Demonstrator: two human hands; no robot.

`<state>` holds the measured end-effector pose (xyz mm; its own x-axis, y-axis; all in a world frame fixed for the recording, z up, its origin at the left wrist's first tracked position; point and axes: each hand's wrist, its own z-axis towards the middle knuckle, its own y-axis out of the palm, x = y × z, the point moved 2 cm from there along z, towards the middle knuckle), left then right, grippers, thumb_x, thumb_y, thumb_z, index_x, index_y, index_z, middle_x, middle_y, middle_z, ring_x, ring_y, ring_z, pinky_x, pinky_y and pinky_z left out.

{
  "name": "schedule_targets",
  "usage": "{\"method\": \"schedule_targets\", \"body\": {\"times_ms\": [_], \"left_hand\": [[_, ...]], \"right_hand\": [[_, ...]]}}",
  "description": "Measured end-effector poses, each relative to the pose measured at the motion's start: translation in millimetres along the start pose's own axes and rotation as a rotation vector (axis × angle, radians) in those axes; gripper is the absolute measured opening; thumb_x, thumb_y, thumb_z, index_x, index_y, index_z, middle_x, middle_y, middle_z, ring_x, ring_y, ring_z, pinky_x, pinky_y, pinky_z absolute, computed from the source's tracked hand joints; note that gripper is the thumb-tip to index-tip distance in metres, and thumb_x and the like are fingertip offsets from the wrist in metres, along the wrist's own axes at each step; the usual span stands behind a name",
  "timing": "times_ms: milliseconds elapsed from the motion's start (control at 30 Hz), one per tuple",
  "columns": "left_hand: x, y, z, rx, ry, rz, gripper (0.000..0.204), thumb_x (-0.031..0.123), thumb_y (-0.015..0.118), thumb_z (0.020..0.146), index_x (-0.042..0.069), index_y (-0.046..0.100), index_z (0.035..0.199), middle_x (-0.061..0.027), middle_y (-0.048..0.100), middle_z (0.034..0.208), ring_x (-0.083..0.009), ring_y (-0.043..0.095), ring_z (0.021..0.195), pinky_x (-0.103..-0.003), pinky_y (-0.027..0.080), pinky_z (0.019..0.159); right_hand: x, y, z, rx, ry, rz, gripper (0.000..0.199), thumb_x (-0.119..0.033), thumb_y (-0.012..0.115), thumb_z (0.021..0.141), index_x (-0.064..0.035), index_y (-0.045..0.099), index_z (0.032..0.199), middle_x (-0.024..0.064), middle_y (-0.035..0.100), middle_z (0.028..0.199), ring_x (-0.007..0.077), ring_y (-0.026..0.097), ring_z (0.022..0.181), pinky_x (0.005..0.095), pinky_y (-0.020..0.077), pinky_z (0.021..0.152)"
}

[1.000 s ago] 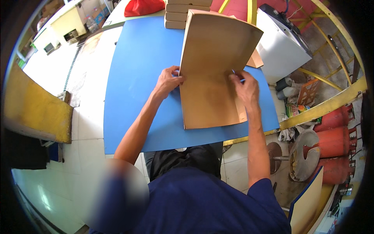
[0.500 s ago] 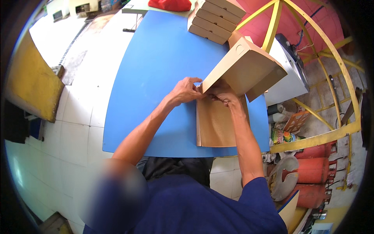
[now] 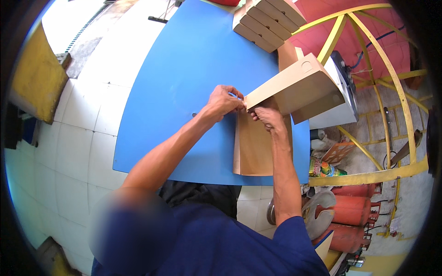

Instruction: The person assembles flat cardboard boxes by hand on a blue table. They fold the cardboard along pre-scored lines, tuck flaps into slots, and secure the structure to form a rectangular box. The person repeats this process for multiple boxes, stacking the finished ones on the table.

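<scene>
Brown cardboard in an open carton just right of the frame's centre, flat along its lower panel on the blue surface, raised and tilted rightward in its upper part. Pinched at the fold's left edge by the left hand, with the right hand curled just inside that corner; cannot tell whether gripping or merely touching there. Stacked near the frame's top, closed boxes.
</scene>
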<state>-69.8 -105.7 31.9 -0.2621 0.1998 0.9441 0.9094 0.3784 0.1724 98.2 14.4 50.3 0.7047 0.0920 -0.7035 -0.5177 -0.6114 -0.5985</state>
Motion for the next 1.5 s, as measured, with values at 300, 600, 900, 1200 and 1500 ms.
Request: {"method": "schedule_targets", "body": {"times_ms": [300,600,900,1200,1500], "left_hand": [[-5.8,5.3,0.6,0.012,-0.022,-0.091,0.037,0.011,0.082,0.072,0.003,0.070,0.106,-0.0076,0.069,0.086,-0.0153,0.063,0.077,-0.032,0.051,0.061],[-6.7,4.5,4.2,0.007,0.041,0.096,0.039,0.010,0.081,0.074,0.003,0.069,0.110,-0.0094,0.070,0.092,-0.0188,0.066,0.078,-0.034,0.055,0.067],[-7.9,-3.0,11.9,0.023,-0.017,0.102,0.054,0.014,0.082,0.073,0.001,0.060,0.122,-0.0097,0.072,0.093,-0.0143,0.069,0.072,-0.033,0.045,0.050],[-1.8,-13.9,13.0,-0.087,0.052,0.112,0.055,0.015,0.079,0.075,0.000,0.057,0.124,-0.0083,0.070,0.087,-0.0157,0.069,0.069,-0.033,0.052,0.054],[6.6,-11.7,9.8,0.047,0.314,0.502,0.047,0.010,0.063,0.083,0.003,0.054,0.128,-0.0100,0.068,0.087,-0.0193,0.066,0.083,-0.038,0.056,0.077]], "right_hand": [[-23.4,3.3,-11.7,-0.035,-0.151,0.234,0.019,-0.016,0.069,0.090,-0.0041,0.069,0.105,0.0050,0.069,0.092,0.0117,0.065,0.074,0.0250,0.0549,0.058],[-14.9,14.6,-17.6,-0.024,-0.139,0.320,0.023,-0.005,0.068,0.088,0.0012,0.066,0.110,0.0089,0.071,0.098,0.0161,0.069,0.078,0.0272,0.0596,0.065],[22.5,2.6,26.4,-0.055,-0.202,0.314,0.027,-0.015,0.072,0.085,0.0011,0.069,0.107,0.0125,0.066,0.113,0.0235,0.063,0.105,0.0393,0.0570,0.083],[-29.9,16.6,-2.4,-0.106,-0.225,0.298,0.023,-0.004,0.073,0.082,-0.0016,0.067,0.105,0.0089,0.069,0.099,0.0195,0.068,0.093,0.0362,0.0624,0.076],[-25.1,23.5,-4.6,-0.089,-0.235,0.424,0.023,-0.004,0.073,0.085,-0.0003,0.068,0.107,0.0104,0.071,0.100,0.0184,0.070,0.087,0.0327,0.0627,0.075]]}}
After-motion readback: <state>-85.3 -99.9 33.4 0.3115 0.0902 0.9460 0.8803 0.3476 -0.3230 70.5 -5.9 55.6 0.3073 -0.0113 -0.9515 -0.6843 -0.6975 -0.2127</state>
